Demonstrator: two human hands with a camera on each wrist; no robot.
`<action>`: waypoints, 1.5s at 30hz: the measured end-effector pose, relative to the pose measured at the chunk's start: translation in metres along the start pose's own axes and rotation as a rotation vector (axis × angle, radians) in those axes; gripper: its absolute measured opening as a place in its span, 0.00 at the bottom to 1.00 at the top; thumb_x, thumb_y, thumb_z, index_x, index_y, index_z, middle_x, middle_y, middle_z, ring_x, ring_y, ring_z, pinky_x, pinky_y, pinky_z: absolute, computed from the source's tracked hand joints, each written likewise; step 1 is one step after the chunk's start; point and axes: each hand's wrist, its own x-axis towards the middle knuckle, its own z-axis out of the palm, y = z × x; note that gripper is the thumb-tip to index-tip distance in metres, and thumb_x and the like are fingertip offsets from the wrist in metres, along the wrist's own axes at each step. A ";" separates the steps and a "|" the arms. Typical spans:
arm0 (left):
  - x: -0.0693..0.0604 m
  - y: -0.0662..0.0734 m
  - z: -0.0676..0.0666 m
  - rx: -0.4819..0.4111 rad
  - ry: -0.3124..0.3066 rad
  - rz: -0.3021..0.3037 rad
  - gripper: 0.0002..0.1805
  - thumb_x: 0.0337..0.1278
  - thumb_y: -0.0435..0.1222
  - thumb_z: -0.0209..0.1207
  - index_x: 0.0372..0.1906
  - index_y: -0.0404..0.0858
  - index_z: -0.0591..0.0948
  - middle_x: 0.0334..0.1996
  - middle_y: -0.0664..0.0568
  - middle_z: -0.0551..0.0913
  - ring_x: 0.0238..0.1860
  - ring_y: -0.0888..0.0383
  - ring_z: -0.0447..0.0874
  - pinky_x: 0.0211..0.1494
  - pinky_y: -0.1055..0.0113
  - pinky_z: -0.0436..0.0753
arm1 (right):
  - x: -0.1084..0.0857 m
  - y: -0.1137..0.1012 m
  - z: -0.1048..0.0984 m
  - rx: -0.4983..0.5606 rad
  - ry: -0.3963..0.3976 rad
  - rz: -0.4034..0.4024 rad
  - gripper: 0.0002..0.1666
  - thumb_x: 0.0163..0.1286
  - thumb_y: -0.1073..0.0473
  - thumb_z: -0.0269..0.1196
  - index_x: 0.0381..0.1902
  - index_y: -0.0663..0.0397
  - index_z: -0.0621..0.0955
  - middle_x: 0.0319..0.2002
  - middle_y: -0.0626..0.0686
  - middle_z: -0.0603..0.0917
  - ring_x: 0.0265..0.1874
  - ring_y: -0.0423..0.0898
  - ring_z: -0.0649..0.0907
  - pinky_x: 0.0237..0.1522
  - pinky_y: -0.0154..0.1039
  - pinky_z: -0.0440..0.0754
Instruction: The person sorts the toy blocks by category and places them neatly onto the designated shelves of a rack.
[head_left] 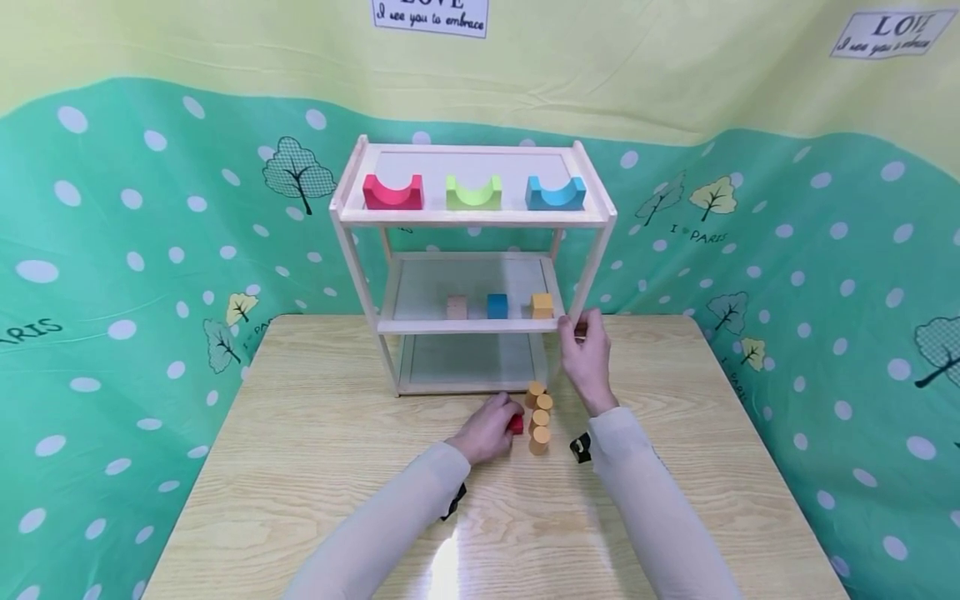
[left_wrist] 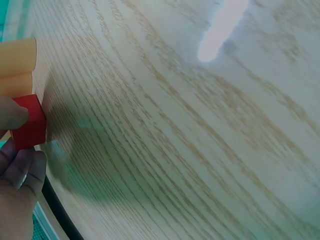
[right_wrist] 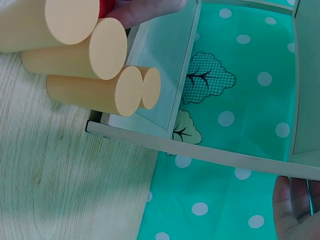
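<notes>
A red block [left_wrist: 31, 122] is pinched between the thumb and fingers of my left hand [head_left: 487, 429], low over the table in front of the shelf. Just right of it, several tan wooden cylinders [head_left: 539, 440] stand in a row. My right hand [head_left: 587, 367] grips the white wooden shelf rack [head_left: 480, 327] by its right front post, level with the middle shelf. In the right wrist view the right hand's fingers [right_wrist: 285, 205] lie against that post, partly cut off by the frame edge.
Red, green and blue arch blocks [head_left: 393, 193] line the top shelf. On the middle shelf sit a pale pink cube [head_left: 457, 307], a blue cube [head_left: 497, 307] and an orange cube [head_left: 542, 306]. A patterned curtain [head_left: 135, 250] surrounds the wooden table [head_left: 300, 433].
</notes>
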 end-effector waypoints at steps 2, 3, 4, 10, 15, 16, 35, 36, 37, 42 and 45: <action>0.000 0.000 -0.001 -0.009 0.000 0.001 0.19 0.51 0.26 0.59 0.51 0.37 0.80 0.45 0.52 0.74 0.44 0.60 0.71 0.52 0.69 0.75 | 0.000 0.000 0.000 0.000 0.001 0.003 0.14 0.72 0.51 0.54 0.40 0.57 0.70 0.35 0.55 0.76 0.34 0.47 0.78 0.32 0.42 0.79; 0.000 0.000 -0.001 -0.014 -0.001 0.001 0.19 0.52 0.27 0.60 0.51 0.37 0.80 0.45 0.51 0.74 0.45 0.60 0.72 0.52 0.69 0.75 | 0.000 0.000 0.000 -0.002 0.002 0.004 0.14 0.72 0.50 0.53 0.40 0.57 0.70 0.35 0.55 0.76 0.34 0.47 0.77 0.32 0.42 0.79; 0.000 0.000 -0.001 -0.015 0.000 0.003 0.19 0.52 0.27 0.60 0.52 0.37 0.79 0.45 0.52 0.74 0.45 0.60 0.71 0.52 0.69 0.75 | 0.000 0.000 0.000 -0.003 0.002 0.004 0.15 0.72 0.50 0.53 0.41 0.57 0.70 0.35 0.55 0.76 0.34 0.47 0.77 0.32 0.41 0.79; 0.000 -0.003 0.001 -0.026 0.012 0.016 0.19 0.48 0.26 0.62 0.49 0.37 0.80 0.45 0.52 0.74 0.46 0.59 0.72 0.52 0.68 0.75 | 0.000 0.000 0.000 -0.001 0.005 0.000 0.14 0.72 0.50 0.54 0.40 0.57 0.70 0.35 0.54 0.76 0.33 0.47 0.77 0.32 0.41 0.78; -0.003 -0.005 0.002 -0.028 0.027 0.026 0.20 0.47 0.26 0.62 0.50 0.37 0.80 0.45 0.52 0.74 0.46 0.59 0.72 0.52 0.68 0.75 | -0.001 -0.001 0.000 -0.006 0.005 0.000 0.14 0.72 0.50 0.53 0.40 0.57 0.70 0.35 0.54 0.76 0.33 0.47 0.77 0.32 0.40 0.77; -0.003 -0.005 0.002 -0.027 0.031 0.028 0.20 0.47 0.26 0.61 0.49 0.36 0.80 0.44 0.52 0.74 0.45 0.59 0.73 0.52 0.68 0.76 | 0.000 -0.001 0.000 -0.007 0.005 0.003 0.14 0.72 0.50 0.53 0.40 0.57 0.70 0.35 0.54 0.76 0.33 0.47 0.77 0.32 0.40 0.78; -0.023 -0.012 -0.028 -0.078 0.086 0.031 0.22 0.45 0.24 0.58 0.51 0.35 0.79 0.45 0.52 0.75 0.47 0.58 0.73 0.53 0.68 0.76 | -0.001 -0.002 0.000 -0.008 -0.007 0.011 0.15 0.72 0.50 0.53 0.41 0.58 0.70 0.36 0.56 0.76 0.34 0.48 0.77 0.34 0.42 0.78; -0.025 -0.013 -0.030 -0.074 0.088 0.032 0.22 0.45 0.24 0.58 0.51 0.35 0.79 0.45 0.52 0.75 0.47 0.58 0.73 0.54 0.68 0.76 | -0.001 -0.002 0.000 -0.006 -0.007 0.010 0.15 0.72 0.50 0.53 0.41 0.58 0.70 0.36 0.56 0.76 0.34 0.48 0.77 0.34 0.42 0.78; -0.026 -0.013 -0.033 -0.074 0.091 0.034 0.23 0.45 0.24 0.58 0.51 0.35 0.79 0.45 0.52 0.75 0.47 0.58 0.73 0.54 0.68 0.76 | -0.001 -0.002 0.000 -0.004 -0.007 0.009 0.15 0.72 0.51 0.53 0.41 0.58 0.70 0.36 0.56 0.76 0.34 0.48 0.77 0.34 0.42 0.77; -0.035 -0.018 -0.043 -0.058 0.111 0.047 0.23 0.46 0.24 0.59 0.53 0.34 0.79 0.45 0.52 0.75 0.47 0.58 0.72 0.54 0.67 0.76 | 0.000 -0.001 -0.001 -0.004 -0.005 0.005 0.15 0.72 0.51 0.53 0.41 0.58 0.70 0.36 0.56 0.76 0.34 0.48 0.77 0.34 0.42 0.77; -0.040 -0.021 -0.048 -0.045 0.109 0.053 0.24 0.47 0.24 0.58 0.54 0.34 0.78 0.45 0.53 0.74 0.47 0.59 0.72 0.53 0.68 0.76 | 0.000 -0.001 -0.001 -0.005 -0.006 0.005 0.15 0.72 0.50 0.53 0.41 0.57 0.70 0.36 0.55 0.76 0.34 0.47 0.77 0.34 0.40 0.78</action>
